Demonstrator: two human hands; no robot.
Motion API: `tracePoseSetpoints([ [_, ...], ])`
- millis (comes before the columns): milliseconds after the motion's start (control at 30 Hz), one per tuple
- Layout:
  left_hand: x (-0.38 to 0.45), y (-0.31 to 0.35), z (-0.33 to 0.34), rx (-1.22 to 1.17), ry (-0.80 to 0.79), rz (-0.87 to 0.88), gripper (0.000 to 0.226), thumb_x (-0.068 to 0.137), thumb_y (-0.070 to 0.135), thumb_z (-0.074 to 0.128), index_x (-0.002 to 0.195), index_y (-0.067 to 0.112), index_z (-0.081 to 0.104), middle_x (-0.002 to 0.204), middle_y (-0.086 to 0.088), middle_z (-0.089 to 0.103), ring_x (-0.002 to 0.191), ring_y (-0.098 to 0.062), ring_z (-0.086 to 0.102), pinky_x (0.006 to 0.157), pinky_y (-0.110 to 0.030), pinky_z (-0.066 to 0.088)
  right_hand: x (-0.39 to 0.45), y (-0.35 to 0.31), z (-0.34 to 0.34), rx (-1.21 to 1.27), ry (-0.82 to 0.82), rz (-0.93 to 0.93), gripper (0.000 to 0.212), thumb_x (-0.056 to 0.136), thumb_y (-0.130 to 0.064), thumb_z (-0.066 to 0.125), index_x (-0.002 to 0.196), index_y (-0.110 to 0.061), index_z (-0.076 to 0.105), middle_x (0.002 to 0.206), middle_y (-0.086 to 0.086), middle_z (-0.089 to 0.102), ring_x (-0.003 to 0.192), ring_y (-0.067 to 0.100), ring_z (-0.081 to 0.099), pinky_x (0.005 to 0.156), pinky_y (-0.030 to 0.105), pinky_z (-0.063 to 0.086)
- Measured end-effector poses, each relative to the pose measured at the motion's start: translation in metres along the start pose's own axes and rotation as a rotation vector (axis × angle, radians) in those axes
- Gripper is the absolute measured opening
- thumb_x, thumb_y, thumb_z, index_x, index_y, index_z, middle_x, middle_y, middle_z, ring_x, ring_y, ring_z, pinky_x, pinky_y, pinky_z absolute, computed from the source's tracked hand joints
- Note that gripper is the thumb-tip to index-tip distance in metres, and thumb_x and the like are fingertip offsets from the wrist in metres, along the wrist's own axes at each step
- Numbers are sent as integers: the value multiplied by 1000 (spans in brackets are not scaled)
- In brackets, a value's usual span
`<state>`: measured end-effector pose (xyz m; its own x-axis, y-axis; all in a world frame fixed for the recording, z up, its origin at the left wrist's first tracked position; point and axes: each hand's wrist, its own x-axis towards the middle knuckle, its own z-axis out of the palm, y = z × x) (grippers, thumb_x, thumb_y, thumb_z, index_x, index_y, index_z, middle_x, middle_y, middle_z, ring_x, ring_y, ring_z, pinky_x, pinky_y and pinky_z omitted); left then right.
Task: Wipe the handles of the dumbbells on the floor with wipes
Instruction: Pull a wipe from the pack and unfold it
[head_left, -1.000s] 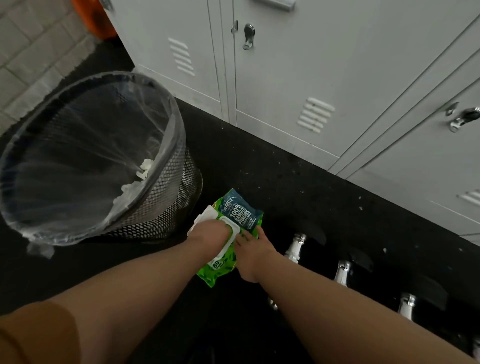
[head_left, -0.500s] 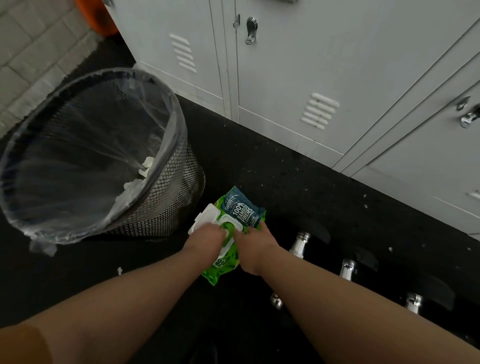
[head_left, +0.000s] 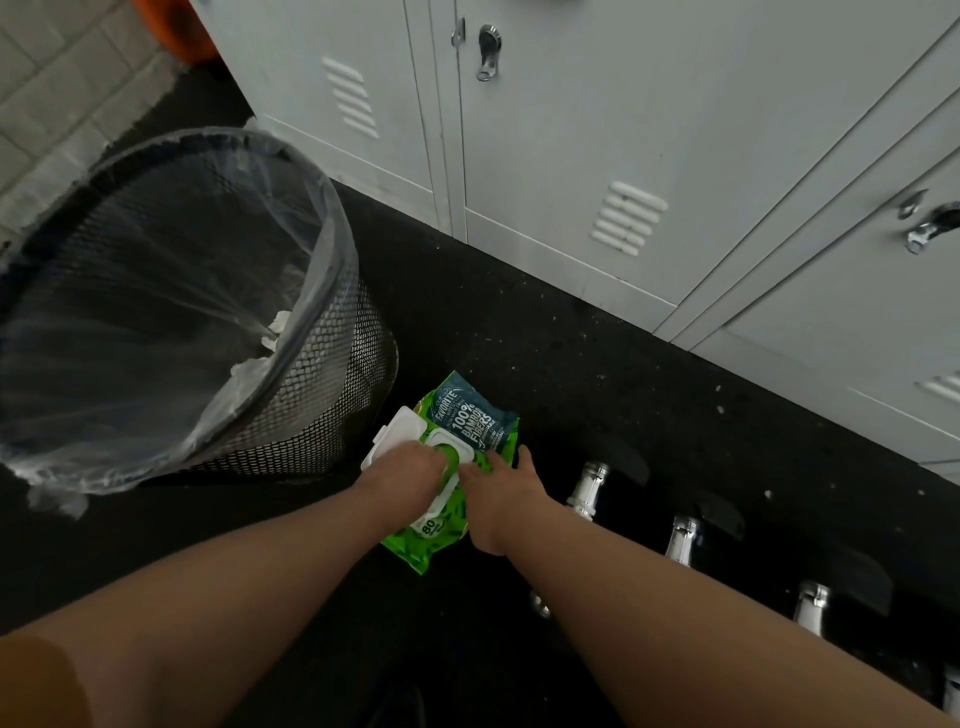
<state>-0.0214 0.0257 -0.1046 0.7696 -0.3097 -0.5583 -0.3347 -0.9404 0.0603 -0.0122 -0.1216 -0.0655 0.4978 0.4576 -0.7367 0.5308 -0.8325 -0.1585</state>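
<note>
At far left stands a round black wire-mesh bin (head_left: 332, 374), lined with a thin clear plastic bag holding a few crumpled white wipes (head_left: 270, 338). Just beside its base, on the speckled black rubber floor (head_left: 597, 374), lies a soft green and blue wipes pack (head_left: 467, 421) with its white hinged lid (head_left: 389, 431) flipped open. The left hand (head_left: 402, 470) reaches into the pack's oval opening; its fingertips are hidden, so their grasp cannot be told. The right hand (head_left: 498, 493) presses the pack down with fairly straight fingers. Further right, 4 shiny chrome dumbbell handles (head_left: 587, 486) sit in a row, their dark ends barely distinct. Smooth grey metal lockers (head_left: 597, 130) with louvred vents run behind.
</note>
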Motion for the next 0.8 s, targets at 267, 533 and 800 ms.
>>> tracePoseSetpoints([
  [267,-10,-1,-3,-357,185,-143,18,93,15,45,91,4,58,95,-14,63,89,-26,57,74,-35,40,1,-11,1,-13,15,60,75,87,-28,50,148,-8,11,154,8,22,145,32,6,113,60,-5],
  [533,-16,9,-10,-815,269,-399,15,98,16,41,85,11,47,78,-9,58,74,-22,53,65,-32,39,-1,-12,-1,8,6,62,81,86,-27,51,150,-12,4,155,8,21,145,33,6,112,62,-7],
  [800,-11,24,-31,-1412,378,-652,23,94,8,40,74,15,48,68,1,46,62,-12,40,57,-27,33,-2,-15,-6,-29,-19,83,79,88,-27,48,151,-17,0,157,6,19,146,33,5,111,64,-9],
])
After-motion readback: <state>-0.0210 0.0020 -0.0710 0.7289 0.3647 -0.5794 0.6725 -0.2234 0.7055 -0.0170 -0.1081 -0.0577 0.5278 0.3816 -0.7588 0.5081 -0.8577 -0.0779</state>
